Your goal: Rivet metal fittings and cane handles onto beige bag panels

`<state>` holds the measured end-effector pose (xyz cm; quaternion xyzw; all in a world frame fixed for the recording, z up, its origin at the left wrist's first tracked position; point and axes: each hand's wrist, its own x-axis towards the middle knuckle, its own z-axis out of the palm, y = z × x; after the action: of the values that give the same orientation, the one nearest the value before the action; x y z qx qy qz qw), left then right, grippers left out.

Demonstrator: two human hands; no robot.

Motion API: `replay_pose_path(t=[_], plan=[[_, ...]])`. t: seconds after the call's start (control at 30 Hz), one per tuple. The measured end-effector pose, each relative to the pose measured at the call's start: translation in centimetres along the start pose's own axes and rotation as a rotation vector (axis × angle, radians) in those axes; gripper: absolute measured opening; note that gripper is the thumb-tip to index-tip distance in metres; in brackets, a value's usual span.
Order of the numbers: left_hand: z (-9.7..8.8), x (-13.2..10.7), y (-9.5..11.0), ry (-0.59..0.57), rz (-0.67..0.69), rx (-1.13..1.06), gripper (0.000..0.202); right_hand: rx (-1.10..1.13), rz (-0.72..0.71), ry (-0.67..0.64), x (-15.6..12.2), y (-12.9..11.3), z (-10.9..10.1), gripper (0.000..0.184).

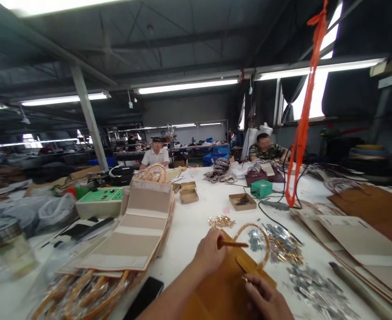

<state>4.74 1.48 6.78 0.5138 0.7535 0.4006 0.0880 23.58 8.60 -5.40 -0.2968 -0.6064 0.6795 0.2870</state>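
Tan leather piece (216, 289) lies on the white surface (189, 222), directly in front of the person and partly covered by both forearms. The left grip (212, 250) is clenched around a narrow brown strip (237, 244) near the far edge of the leather; its free end points right, and whether it is joined to the leather cannot be told. The right grip (265, 297) has thumb and finger closed on a small shiny piece (245, 280), low over the leather and just beside a looped handle (268, 249), which arches away beyond the leather's right side. Near that loop lies a mixed heap of silver and gold pieces (285, 251), with flat silver pieces (319, 289) spread closer in to the right and a small pile of gold fittings (220, 221) beyond the left grip. Farther off are a shallow cardboard box (242, 201) and a green box (261, 189). To the left, a stack of beige panels (125, 235) stands above orange-brown handles (92, 293), with a dark flat object (145, 298) near them. Across the surface sit a co-worker in a white shirt (155, 156) and another in camouflage (272, 153)
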Motion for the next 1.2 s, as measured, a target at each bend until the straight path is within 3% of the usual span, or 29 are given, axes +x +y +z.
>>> replay_pose_path(t=[0.13, 0.27, 0.43, 0.6, 0.77, 0.93, 1.2], plan=[[-1.4, -1.0, 0.6, 0.068, -0.02, -0.167, 0.03, 0.0, -0.03, 0.046, -0.4, -2.6, 1.4, 0.08], [-2.4, -2.2, 0.7, 0.089, -0.168, -0.294, 0.061, 0.077, -0.076, 0.047, -0.1, -4.0, 3.2, 0.078], [-2.8, -4.5, 0.6, 0.031, -0.327, -0.542, 0.037, 0.166, -0.09, 0.008, -0.4, -5.3, 5.1, 0.073], [-3.0, -6.7, 1.3, 0.096, -0.375, -0.663, 0.04, 0.154, -0.085, -0.042, -1.1, -6.8, 6.1, 0.061], [-2.5, -9.1, 1.4, 0.201, -0.383, -0.658, 0.046, -0.114, -0.186, -0.036, -2.7, -7.1, 6.1, 0.039], [-1.8, -11.1, 1.2, 0.237, -0.386, -0.617, 0.048, -0.39, -0.271, -0.041, -4.6, -7.4, 5.9, 0.038], [-2.2, -12.3, 3.0, 0.221, -0.332, -0.519, 0.043, -0.39, -0.263, -0.097, -5.9, -8.4, 6.2, 0.045]])
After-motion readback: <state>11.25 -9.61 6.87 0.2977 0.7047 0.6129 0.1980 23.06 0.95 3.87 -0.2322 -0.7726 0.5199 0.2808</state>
